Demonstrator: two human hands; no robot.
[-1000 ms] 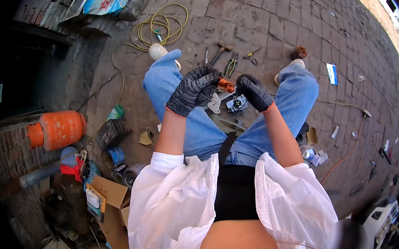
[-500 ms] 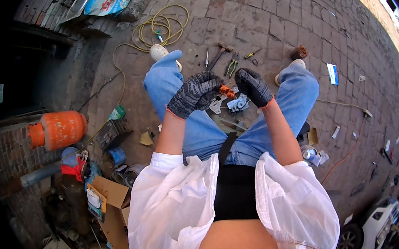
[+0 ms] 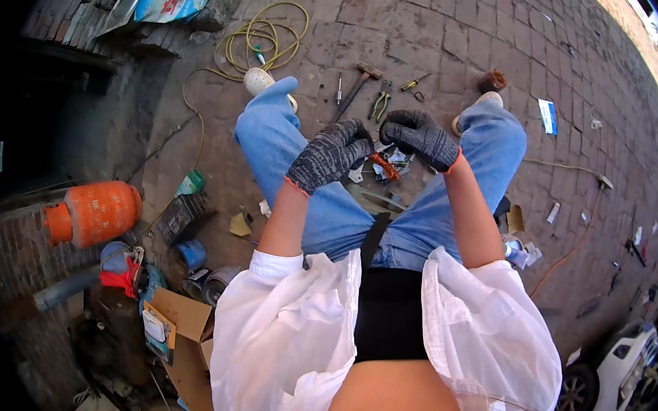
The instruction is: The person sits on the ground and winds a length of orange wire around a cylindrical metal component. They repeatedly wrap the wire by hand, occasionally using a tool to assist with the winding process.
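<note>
Two blue denim trouser legs edge the working space left and right, and between them a copper-orange bundle of twisted wire hangs low. The left hand, in a dark grey knitted glove, closes its fingers on the bundle's upper end; the right hand, gloved alike, curls narrow just beside (whether it grips a strand, I can't tell). Ahead, worn grey-brown paving spreads wide outdoors, toward a bright strip at upper right. A wooden-handled hammer and green-handled pliers lie just past the hands. Farther left loops a yellow hose; an orange metal gas cylinder and an open brown cardboard box crowd that side.
</note>
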